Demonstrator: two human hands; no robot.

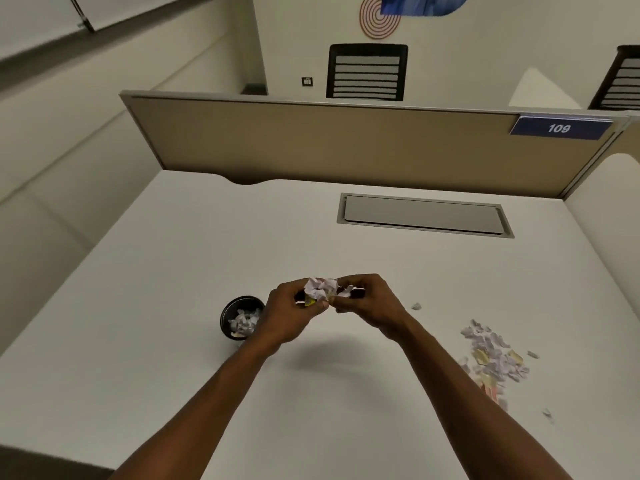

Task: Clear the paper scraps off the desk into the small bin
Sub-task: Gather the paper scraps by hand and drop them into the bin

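Observation:
Above the middle of the white desk (173,393), my left hand (291,313) and my right hand (370,303) together hold a bunch of pale purple, white and yellow paper scraps (322,289), fingers curled round it. The small black round bin (227,315) stands just left of my left hand, partly hidden behind it, with scraps inside (244,322). A pile of loose scraps (491,355) lies on the desk to the right. Single bits lie near it (416,306).
A grey cable hatch (424,214) is set into the desk at the back. A tan partition (346,143) with a blue sign reading 109 (559,128) closes the far edge. Black chairs (367,72) stand beyond it.

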